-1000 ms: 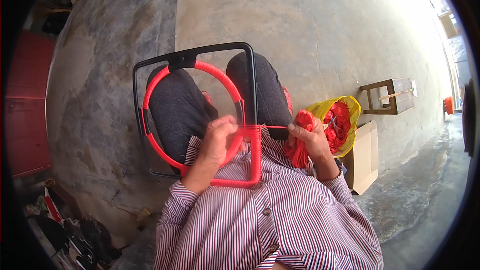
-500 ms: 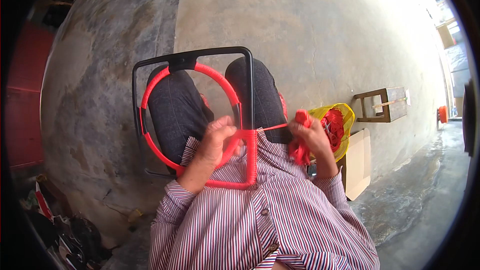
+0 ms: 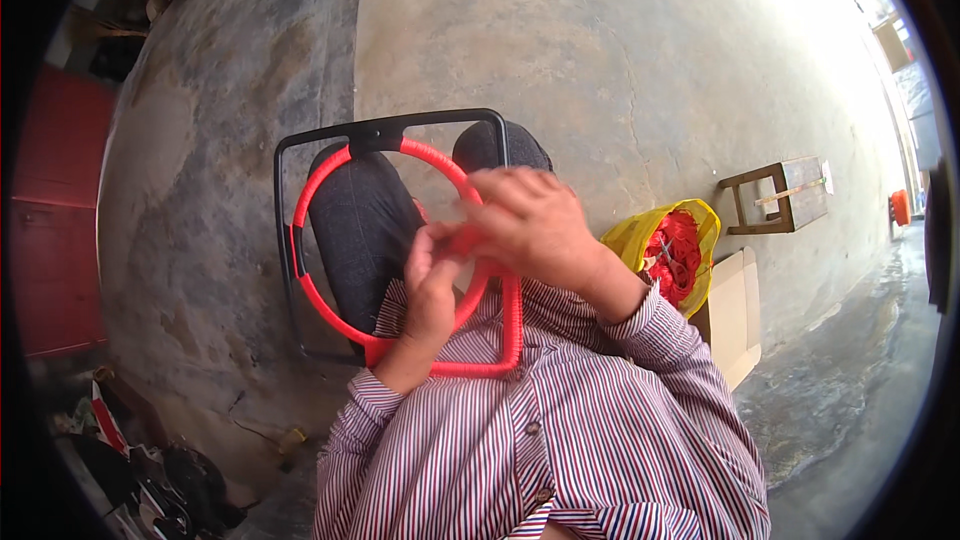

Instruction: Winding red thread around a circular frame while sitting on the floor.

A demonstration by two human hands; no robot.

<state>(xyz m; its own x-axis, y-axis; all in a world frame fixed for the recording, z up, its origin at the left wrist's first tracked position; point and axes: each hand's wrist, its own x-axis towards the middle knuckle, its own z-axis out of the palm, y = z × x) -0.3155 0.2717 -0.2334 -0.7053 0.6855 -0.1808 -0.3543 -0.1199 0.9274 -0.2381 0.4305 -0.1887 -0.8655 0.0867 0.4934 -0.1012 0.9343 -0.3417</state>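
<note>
Across dark-trousered thighs (image 3: 355,215) lies a black frame (image 3: 377,134) with a red-wrapped ring (image 3: 432,154). The left hand (image 3: 434,280) is bent by the ring's right side, the right hand (image 3: 538,224) blurred just beside it; from here I can't tell what either grips. Farther right stand a yellow bag (image 3: 628,234) of red cord (image 3: 680,256) and a wooden stool (image 3: 800,202).

Stained concrete floor (image 3: 480,40).
Wooden stool (image 3: 803,195) at three o'clock, red panels (image 3: 60,145) at nine, jumbled clutter (image 3: 188,480) at eight.

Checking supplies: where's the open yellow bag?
In the head view, the open yellow bag sits right of centre, between right hand and brown wooden stool.
</note>
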